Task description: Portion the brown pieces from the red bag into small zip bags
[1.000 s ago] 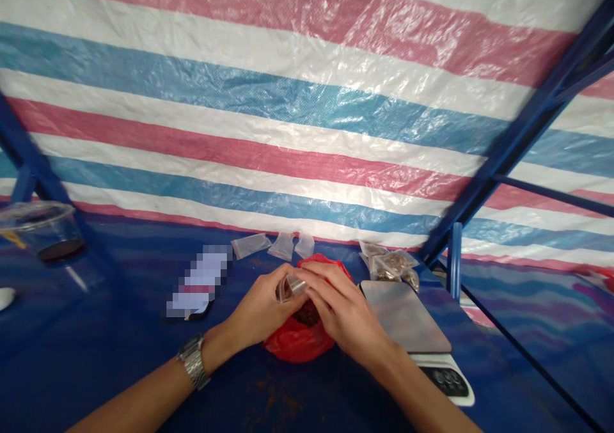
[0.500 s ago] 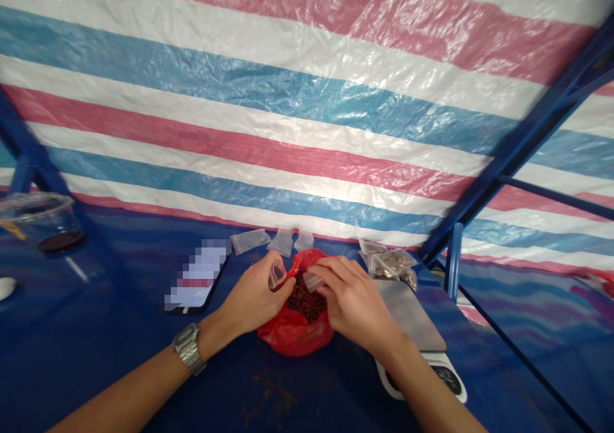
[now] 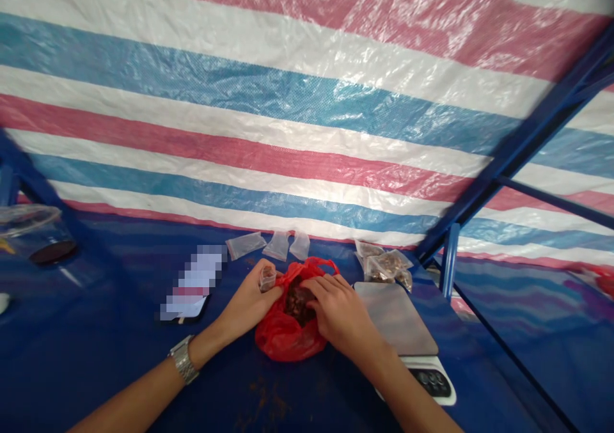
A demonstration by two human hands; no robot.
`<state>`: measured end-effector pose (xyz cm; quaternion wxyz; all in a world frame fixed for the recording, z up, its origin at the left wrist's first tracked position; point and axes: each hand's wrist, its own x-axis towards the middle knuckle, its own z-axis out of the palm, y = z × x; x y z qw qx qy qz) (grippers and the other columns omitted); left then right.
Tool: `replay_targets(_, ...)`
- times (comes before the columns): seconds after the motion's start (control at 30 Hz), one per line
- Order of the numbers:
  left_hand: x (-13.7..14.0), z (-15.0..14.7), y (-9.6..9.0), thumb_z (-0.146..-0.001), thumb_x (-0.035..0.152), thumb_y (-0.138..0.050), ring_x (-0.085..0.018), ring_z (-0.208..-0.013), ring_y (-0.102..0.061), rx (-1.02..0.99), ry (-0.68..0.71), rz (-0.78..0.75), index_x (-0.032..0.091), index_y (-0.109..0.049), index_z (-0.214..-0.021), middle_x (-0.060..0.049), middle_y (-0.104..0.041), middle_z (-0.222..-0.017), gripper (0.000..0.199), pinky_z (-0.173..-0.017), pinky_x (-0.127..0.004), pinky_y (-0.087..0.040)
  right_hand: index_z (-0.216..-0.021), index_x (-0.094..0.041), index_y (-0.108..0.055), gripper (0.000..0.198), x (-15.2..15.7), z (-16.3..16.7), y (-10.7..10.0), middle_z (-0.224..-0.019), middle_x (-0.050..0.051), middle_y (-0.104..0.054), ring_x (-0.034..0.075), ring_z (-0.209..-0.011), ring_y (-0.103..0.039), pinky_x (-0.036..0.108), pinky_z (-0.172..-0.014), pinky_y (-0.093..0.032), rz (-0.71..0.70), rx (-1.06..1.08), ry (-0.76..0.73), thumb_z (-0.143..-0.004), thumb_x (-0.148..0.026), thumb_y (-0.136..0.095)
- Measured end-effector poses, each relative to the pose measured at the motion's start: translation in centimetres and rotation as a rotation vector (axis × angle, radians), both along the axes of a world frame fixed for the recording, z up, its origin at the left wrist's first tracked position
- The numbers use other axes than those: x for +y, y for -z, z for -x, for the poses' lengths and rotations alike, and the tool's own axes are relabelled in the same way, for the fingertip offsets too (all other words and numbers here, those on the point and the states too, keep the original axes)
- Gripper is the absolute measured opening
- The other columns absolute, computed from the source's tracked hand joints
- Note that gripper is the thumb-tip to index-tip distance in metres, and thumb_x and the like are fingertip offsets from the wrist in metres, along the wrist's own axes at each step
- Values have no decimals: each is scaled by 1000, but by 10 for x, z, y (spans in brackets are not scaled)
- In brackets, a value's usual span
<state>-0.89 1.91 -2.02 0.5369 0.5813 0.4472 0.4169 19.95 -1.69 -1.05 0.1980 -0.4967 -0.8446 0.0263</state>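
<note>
A red plastic bag [image 3: 290,343] stands with its mouth open on the blue table, and small dark brown pieces like beans or dried kernels [image 3: 296,306] lie inside it. My left hand [image 3: 252,299], with a metal watch on the wrist, is closed at the bag's left rim. A small clear plastic bag [image 3: 267,278] is gripped between its thumb and fingers. Bent over the right rim, my right hand [image 3: 343,314] has its fingertips down among the brown pieces. Its fingers are closed around a small clear plastic piece, mostly hidden now.
A kitchen scale [image 3: 398,321] sits under my right forearm. Behind it lie several filled clear bags [image 3: 384,265]. Three flat clear bags [image 3: 275,245] rest at the back edge. On the left are a phone [image 3: 194,286] and a clear tub [image 3: 36,235]. A striped tarp [image 3: 268,158] hangs behind.
My right hand has lowered from above the red bag's mouth into the brown pieces, taking the clear plastic piece down with it. My left hand keeps its grip at the rim.
</note>
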Motion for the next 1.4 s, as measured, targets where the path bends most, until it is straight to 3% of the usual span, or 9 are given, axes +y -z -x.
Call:
replay_targets(0.23,0,5,-9,-82,36,-74,-18,-85,-65,-98,22,121,22,-52,-97,0,-69,-96,30,-79,-30,-51,-123,-20,-67,39,-3,8,5,-121,9,-76,26,-112,-71,42,-102,-54,215,340,36,-89,-3,-61)
replay_targets(0.33,-2,5,-6,-85,40,-74,-20,-91,-63,-71,101,52,22,-52,-100,-1,-66,-99,33,-83,-32,-51,-123,-21,-66,38,-2,10,5,-120,9,-76,26,-111,-72,44,-101,-55,257,448,52,-89,-5,-61)
replay_targets(0.47,-4,11,-7,-98,43,-59,-19,-93,-57,64,124,-135,22,-52,-112,-3,-56,-105,26,-86,-34,-49,-122,-23,-67,33,2,5,2,-116,8,-77,25,-106,-73,44,-99,-57,274,563,45,-93,-10,-59)
replay_targets(0.6,-3,18,-12,-101,35,-54,-18,-87,-51,239,93,-369,22,-51,-106,-3,-50,-102,14,-79,-32,-46,-126,-25,-66,28,5,-3,-4,-126,9,-75,25,-115,-71,44,-102,-56,161,626,2,-102,-20,-54)
replay_targets(0.77,-3,15,-6,-103,32,-53,-16,-77,-52,354,85,-338,22,-54,-102,0,-54,-91,10,-72,-30,-44,-136,-29,-61,36,2,2,-5,-129,8,-73,23,-122,-68,41,-105,-56,-70,616,-39,-102,-18,-58)
replay_targets(1.03,-10,8,-7,-97,29,-63,-21,-97,-62,323,113,-321,22,-64,-113,-5,-63,-105,17,-88,-35,-49,-149,-31,-55,57,0,10,-4,-133,10,-71,22,-123,-68,42,-100,-60,-307,338,-168,-100,-3,-53)
replay_targets(1.2,-13,6,-10,-100,33,-60,-22,-98,-61,315,124,-339,22,-64,-115,-6,-64,-106,18,-90,-35,-49,-156,-32,-47,64,0,1,-2,-139,9,-69,22,-127,-66,42,-103,-58,-317,285,-217,-100,-1,-49)
replay_targets(1.4,-14,3,-11,-99,29,-58,-20,-93,-60,317,124,-340,22,-60,-113,-5,-61,-107,16,-85,-33,-49,-145,-28,-55,52,0,-8,-5,-142,10,-68,23,-127,-66,42,-104,-55,-294,334,-188,-99,-4,-55)
